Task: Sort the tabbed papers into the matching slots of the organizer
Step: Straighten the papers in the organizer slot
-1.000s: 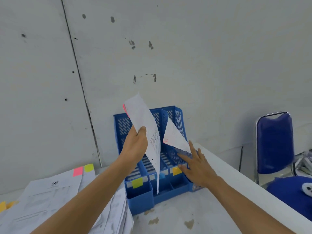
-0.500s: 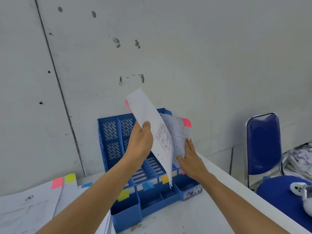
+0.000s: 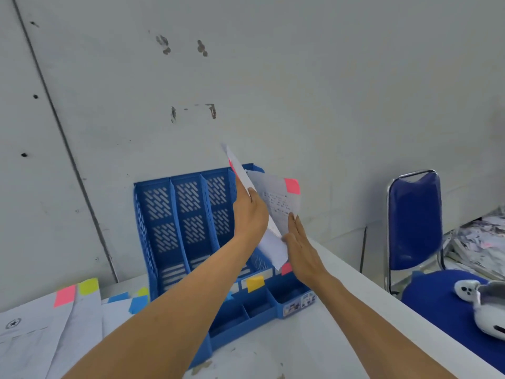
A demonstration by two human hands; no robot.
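The left grip [image 3: 250, 214] is pinching a pink-tabbed sheet [image 3: 273, 248] by its long edge, thumb on the near face, and is holding it tilted above the rightmost slot of the organizer [image 3: 191, 214], which is standing at the far edge of the worktop [image 3: 273, 351]. The right grip [image 3: 299, 247], fingers straight, is pressing flat against a second sheet [image 3: 276, 203] that is standing in that slot. A single sheet is likely handling as light and floppy, so a mid-edge pinch with a steadying palm is suiting it. Print on the second sheet is showing too small to read. A star emblem [image 3: 13, 323] is marking the stack [image 3: 41, 337] at the worktop's left edge. The slot's pink label [image 3: 286, 268] is bearing no writing I can make out.
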